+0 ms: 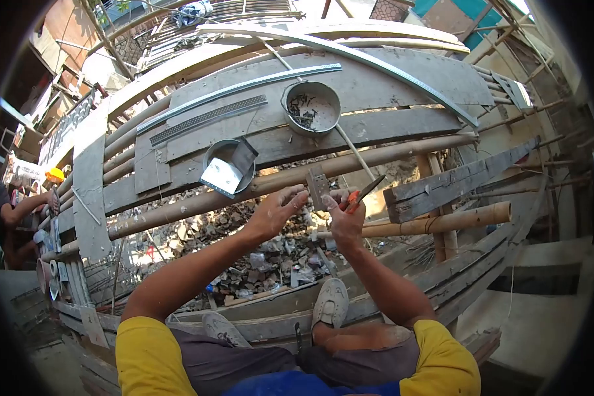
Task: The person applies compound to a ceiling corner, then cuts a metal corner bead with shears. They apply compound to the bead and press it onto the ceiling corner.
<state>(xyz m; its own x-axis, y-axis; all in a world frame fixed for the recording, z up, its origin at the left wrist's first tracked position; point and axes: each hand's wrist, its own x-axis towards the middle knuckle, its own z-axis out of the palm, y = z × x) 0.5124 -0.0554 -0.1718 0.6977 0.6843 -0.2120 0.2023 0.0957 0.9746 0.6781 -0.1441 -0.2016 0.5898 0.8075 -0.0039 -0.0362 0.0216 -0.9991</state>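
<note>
My right hand (346, 221) is closed round the orange handle of a tool (366, 195) whose dark blade points up and right. To its left, my left hand (276, 212) has its fingers partly spread, with nothing visible in it. Between the two hands stands a small grey-brown block (318, 188), near the bamboo pole; whether my right fingertips touch it is unclear. On the planks beyond lie a metal bucket with dark scraps (312, 107), a smaller pan with a shiny metal sheet (222, 176), and a perforated metal strip (208, 120).
A long bamboo pole (178, 210) crosses in front of the planks. At right, a rough wooden beam (455, 181) rests above a thick bamboo (455, 221). Rubble (257, 264) lies below. Another person's arm (26, 210) shows at the far left.
</note>
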